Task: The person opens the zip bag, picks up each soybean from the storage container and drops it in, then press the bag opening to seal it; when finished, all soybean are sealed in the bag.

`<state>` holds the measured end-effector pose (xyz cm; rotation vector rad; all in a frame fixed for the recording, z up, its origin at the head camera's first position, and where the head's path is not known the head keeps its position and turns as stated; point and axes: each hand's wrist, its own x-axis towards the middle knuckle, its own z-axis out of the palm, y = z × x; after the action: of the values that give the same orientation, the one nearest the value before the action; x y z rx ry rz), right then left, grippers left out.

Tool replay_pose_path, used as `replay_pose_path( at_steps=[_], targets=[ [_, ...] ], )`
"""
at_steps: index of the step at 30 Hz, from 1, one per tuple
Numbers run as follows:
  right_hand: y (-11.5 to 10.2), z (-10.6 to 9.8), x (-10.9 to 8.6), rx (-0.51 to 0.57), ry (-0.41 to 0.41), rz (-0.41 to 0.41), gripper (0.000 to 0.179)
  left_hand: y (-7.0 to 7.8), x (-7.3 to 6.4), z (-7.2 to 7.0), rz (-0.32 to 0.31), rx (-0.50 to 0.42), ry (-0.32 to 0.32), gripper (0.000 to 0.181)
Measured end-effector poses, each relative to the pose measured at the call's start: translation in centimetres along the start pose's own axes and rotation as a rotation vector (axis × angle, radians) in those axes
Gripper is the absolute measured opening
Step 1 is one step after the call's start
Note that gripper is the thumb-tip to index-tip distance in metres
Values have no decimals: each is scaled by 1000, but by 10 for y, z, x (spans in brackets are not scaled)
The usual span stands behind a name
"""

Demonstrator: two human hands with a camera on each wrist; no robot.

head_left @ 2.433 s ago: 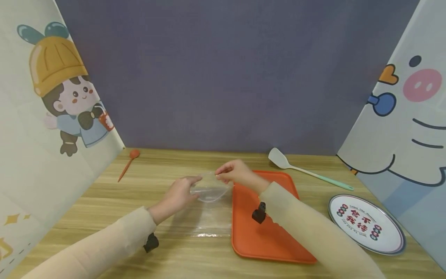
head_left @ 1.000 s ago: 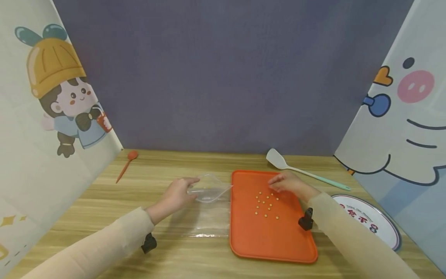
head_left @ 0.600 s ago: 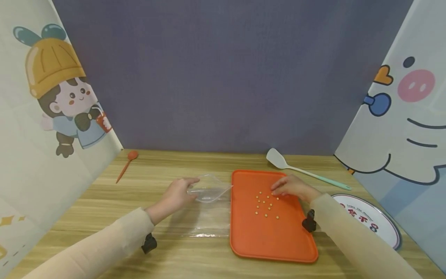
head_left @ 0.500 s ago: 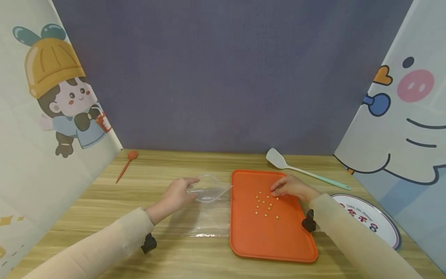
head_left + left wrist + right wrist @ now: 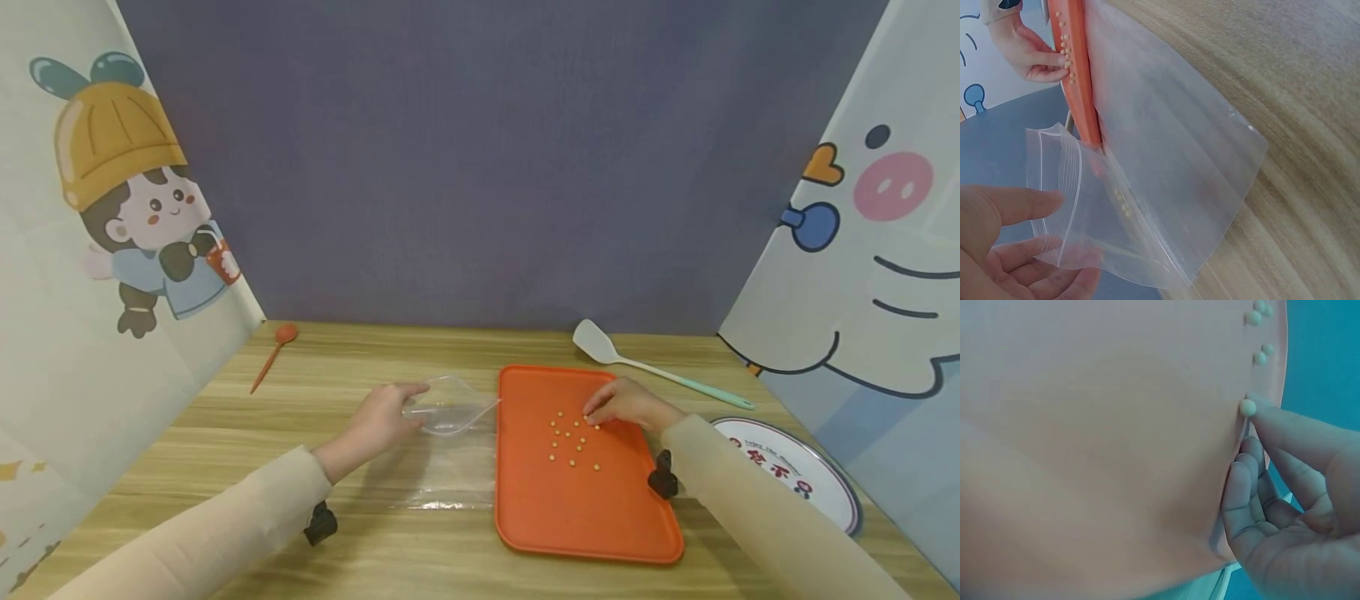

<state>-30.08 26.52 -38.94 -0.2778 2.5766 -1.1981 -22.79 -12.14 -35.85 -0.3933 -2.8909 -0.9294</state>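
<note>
My left hand (image 5: 382,419) holds a clear zip-lock bag (image 5: 1166,119) by its mouth, thumb and fingers at the zip strip. The bag's mouth gapes, while its lower part lies on the table beside the tray. A few small yellow beads (image 5: 1122,203) show inside it. Over the orange tray (image 5: 585,517), the thumb and index fingertips of my right hand (image 5: 630,402) pinch one small round pale bead (image 5: 1247,407), low at the tray surface. Several more beads (image 5: 567,434) lie scattered on the tray, just left of and below those fingers.
A white spatula with a mint handle (image 5: 723,394) lies behind the tray. Right of the tray, a white plate (image 5: 825,500) with red lettering is partly covered by my right sleeve. A small red spoon (image 5: 267,364) rests at the back left. Printed panels rise around the table.
My right hand has moved from the bag's mouth over to the tray, uncovering the beads there, and its fingertips have settled at one bead. The left hand has stayed at the bag.
</note>
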Motion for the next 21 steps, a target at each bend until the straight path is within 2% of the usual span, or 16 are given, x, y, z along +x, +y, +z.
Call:
replay_pose_path(
  at_steps=[14,16,21],
  targets=[
    [1,-3,-2,-6,18,-16,20,0,2,2,-8,-15,-14,54],
    [1,-5,-3,17,26,-7,21,-1,3,3,-5,-18,-15,54],
    [-1,-7,-2,153,33,-6,26,-2,1,2,2,-14,-12,54]
  ],
)
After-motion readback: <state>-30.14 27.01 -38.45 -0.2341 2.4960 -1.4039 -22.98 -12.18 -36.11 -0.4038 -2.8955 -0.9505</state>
